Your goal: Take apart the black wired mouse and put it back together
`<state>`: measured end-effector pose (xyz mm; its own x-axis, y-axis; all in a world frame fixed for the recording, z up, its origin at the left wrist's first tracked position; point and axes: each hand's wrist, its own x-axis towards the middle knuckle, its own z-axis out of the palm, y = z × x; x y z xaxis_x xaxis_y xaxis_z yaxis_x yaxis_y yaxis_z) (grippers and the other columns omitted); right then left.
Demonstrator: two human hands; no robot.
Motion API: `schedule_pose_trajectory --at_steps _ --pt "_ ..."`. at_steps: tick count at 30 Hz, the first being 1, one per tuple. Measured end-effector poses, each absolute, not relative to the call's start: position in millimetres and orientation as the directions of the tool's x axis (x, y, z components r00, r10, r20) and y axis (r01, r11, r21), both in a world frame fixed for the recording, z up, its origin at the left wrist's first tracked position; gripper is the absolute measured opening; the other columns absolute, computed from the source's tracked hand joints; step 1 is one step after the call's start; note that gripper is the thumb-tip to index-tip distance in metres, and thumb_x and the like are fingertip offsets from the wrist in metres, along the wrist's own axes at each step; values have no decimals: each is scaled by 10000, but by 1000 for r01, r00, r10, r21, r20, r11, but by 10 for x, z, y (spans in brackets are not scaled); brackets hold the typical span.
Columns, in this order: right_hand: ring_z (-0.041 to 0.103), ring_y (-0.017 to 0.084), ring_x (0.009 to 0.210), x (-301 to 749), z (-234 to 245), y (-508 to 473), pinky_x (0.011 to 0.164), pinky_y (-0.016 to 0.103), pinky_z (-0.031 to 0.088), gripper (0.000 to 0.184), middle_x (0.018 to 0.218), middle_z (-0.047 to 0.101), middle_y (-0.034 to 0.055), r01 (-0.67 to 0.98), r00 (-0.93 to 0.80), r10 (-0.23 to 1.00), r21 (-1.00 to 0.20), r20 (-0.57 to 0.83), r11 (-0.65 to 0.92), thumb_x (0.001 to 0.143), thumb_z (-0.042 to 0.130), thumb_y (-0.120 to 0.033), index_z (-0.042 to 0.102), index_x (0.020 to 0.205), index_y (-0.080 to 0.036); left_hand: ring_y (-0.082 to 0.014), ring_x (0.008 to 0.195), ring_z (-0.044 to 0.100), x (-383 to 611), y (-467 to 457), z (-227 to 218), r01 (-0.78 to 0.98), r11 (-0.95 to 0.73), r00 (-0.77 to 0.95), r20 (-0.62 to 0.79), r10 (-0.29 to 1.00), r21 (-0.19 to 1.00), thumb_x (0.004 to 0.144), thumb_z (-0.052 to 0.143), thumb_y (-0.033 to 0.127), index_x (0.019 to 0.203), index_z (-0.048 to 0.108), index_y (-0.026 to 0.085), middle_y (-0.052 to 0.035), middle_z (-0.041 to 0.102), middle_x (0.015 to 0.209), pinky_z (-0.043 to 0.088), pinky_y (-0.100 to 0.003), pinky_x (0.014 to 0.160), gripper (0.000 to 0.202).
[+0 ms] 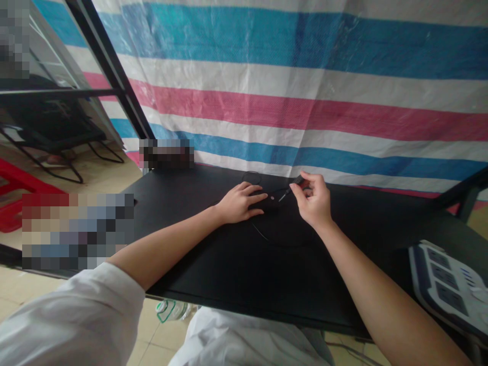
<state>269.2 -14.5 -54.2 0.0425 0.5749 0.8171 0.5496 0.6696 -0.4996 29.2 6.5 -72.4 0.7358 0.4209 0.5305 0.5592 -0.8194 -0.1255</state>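
Note:
My right hand grips a small screwdriver by its dark handle. Its thin metal tip slants down and to the left. My left hand lies palm down with its fingers stretched toward the tip. Just under and beside those fingers is something dark, hard to tell from the black table. A small pale round spot shows between the fingers and the screwdriver tip. A thin black cable curves over the table in front of my hands, and a loop of cable shows behind my left hand.
The black table ends at a striped plastic sheet. A white power strip stands at the right. Blurred-out items sit at the left. Below are a plastic bottle and a red stool; a black chair is farther back.

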Motion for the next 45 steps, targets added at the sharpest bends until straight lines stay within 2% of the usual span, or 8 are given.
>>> schedule_pose_trajectory --at_steps 8,12,19,24,27,31,38,45 --pt "587 154 595 2712 -548 -122 505 283 516 376 724 589 -1 518 74 598 -544 798 661 787 706 -475 559 1014 -214 -279 1070 575 288 66 -721 562 -821 729 530 432 -104 898 574 477 1272 641 190 -157 615 1265 509 -453 932 476" --pt "562 134 564 2696 -565 -127 483 264 502 411 723 592 -8 503 68 614 -558 787 660 805 676 -508 572 1067 -209 -277 1068 571 287 67 -719 558 -823 734 527 429 -108 905 556 490 1276 636 181 -163 613 1262 504 -439 925 489" --pt "677 206 814 2668 -570 -158 499 265 547 394 1024 685 111 446 2 636 -570 772 690 911 539 -467 568 1197 -199 -276 1067 577 287 72 -723 556 -822 733 537 417 -122 907 556 483 1272 638 183 -154 618 1256 512 -438 921 479" --pt "645 176 664 2668 -551 -151 483 272 536 365 834 680 61 501 33 598 -531 801 684 898 567 -464 614 1143 -196 -275 1071 580 289 69 -718 556 -822 734 538 415 -123 907 559 480 1269 639 178 -157 619 1254 516 -439 922 478" --pt "628 165 635 2671 -539 -136 509 278 537 333 787 675 45 531 47 557 -493 829 689 882 597 -458 638 1085 -197 -276 1072 579 290 67 -716 557 -822 734 533 422 -116 906 561 477 1271 638 180 -156 617 1260 516 -443 923 476" --pt "629 164 633 2679 -542 -134 517 280 540 339 778 680 42 538 63 561 -502 825 678 873 605 -468 646 1079 -201 -273 1077 578 290 68 -722 565 -819 728 530 435 -103 897 578 471 1274 636 193 -149 613 1266 515 -449 934 472" --pt "694 201 769 2667 -553 -179 494 270 554 368 1005 718 106 490 19 617 -545 787 680 912 544 -417 615 1195 -192 -277 1065 581 289 75 -730 557 -824 728 540 423 -106 901 567 479 1270 640 182 -160 615 1257 517 -446 926 479" --pt "647 171 644 2666 -538 -135 501 282 543 340 827 699 61 539 45 574 -504 818 675 895 568 -452 640 1106 -195 -272 1079 580 290 67 -715 564 -822 727 522 446 -82 897 577 469 1271 639 190 -151 612 1269 513 -453 943 471"
